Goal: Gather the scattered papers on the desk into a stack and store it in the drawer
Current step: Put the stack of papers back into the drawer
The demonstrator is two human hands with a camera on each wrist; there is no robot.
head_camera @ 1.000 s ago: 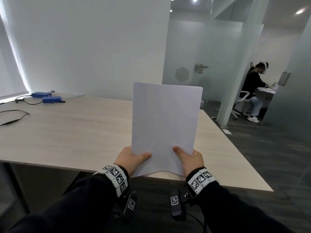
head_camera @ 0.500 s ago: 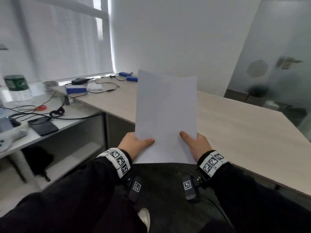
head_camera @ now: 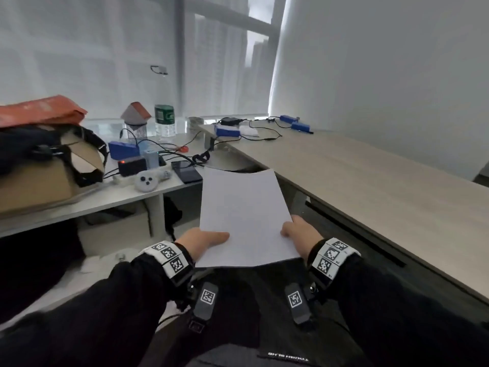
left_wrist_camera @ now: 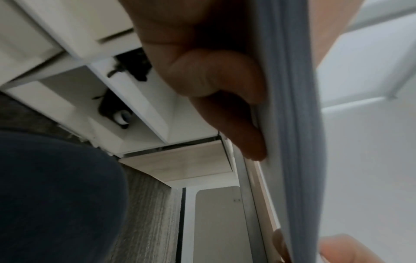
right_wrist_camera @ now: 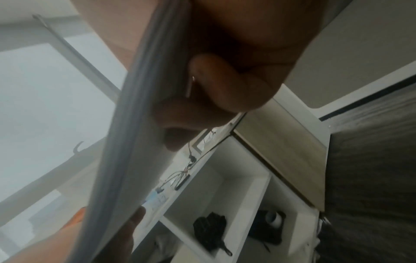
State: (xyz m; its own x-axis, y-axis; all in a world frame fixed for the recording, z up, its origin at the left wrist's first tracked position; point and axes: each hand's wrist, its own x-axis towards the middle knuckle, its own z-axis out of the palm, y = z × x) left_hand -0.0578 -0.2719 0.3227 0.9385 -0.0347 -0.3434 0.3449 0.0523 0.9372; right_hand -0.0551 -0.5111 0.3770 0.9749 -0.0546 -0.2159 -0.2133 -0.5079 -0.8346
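Note:
A stack of white papers (head_camera: 243, 215) is held in the air in front of my body, tilted away from me. My left hand (head_camera: 203, 241) pinches its lower left edge, thumb on top. My right hand (head_camera: 297, 231) pinches the lower right edge the same way. In the left wrist view the fingers (left_wrist_camera: 216, 85) curl under the paper stack (left_wrist_camera: 294, 124). The right wrist view shows the fingers (right_wrist_camera: 202, 99) under the paper stack (right_wrist_camera: 135, 124) too. No drawer front is clearly told apart; open white shelf compartments (right_wrist_camera: 225, 199) lie below the side desk.
A white side desk (head_camera: 148, 194) at the left carries a cardboard box (head_camera: 34, 178), blue boxes, chargers, cables, a phone (head_camera: 186, 171) and a bottle (head_camera: 164, 120). The long wooden desk (head_camera: 370, 186) runs along the right. Dark items lie in the shelves beneath.
My view has swung left from the wooden desk toward the cluttered white side desk. The paper stack has dropped lower and tilted flatter, still held by both hands.

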